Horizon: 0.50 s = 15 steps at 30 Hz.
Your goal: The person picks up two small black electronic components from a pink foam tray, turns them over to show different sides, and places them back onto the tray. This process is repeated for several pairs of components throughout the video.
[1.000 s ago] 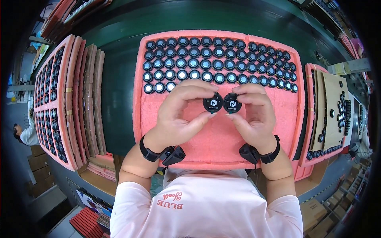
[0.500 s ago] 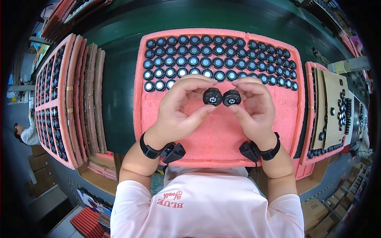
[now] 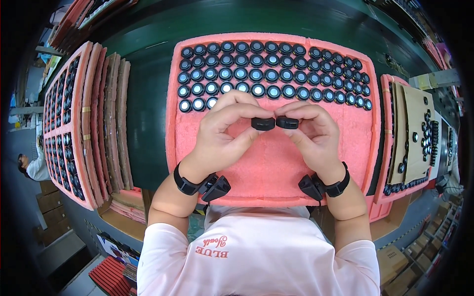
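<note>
My left hand (image 3: 222,130) pinches a small round black device (image 3: 262,124) between thumb and fingers. A matching black device (image 3: 287,122) is pinched in my right hand (image 3: 316,133). Both are held edge-on, side by side and nearly touching, above the pink foam tray (image 3: 266,172). Rows of the same kind of round black devices (image 3: 256,61), with pale discs on top, fill the far part of the tray. Its near part is bare pink foam. Each wrist wears a black strap with a small black unit.
Upright foam trays and cardboard sheets (image 3: 112,123) stand at the left. On the right, another pink tray (image 3: 385,133) holds brown cardboard (image 3: 414,128) with loose black devices on it. The dark green bench (image 3: 153,89) lies beneath. A person (image 3: 37,165) is at the far left.
Both devices have been tipped from showing their marked round faces to showing their thin edges. My hands stay in nearly the same place.
</note>
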{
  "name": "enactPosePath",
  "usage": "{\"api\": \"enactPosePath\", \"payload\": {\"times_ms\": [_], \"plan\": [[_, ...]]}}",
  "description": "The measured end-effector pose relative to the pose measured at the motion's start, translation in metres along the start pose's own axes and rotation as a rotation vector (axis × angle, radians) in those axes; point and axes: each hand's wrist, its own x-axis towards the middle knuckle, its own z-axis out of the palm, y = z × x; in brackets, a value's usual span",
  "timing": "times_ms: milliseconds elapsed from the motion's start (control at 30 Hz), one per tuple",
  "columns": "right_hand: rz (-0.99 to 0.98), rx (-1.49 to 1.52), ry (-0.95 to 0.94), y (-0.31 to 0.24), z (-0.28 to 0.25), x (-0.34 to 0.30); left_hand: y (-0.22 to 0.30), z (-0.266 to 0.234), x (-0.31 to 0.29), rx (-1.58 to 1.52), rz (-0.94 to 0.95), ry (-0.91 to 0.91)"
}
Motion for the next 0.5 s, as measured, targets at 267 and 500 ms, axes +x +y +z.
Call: {"api": "enactPosePath", "payload": {"times_ms": [267,500], "plan": [[0.016,-0.177,0.05,-0.006,0.003,-0.002,-0.002,0.006,-0.002,-0.239,-0.105,0.017],[-0.023,-0.272,-0.021,-0.011,0.0,-0.001,-0.001,0.007,0.0,-0.227,-0.058,0.017]]}}
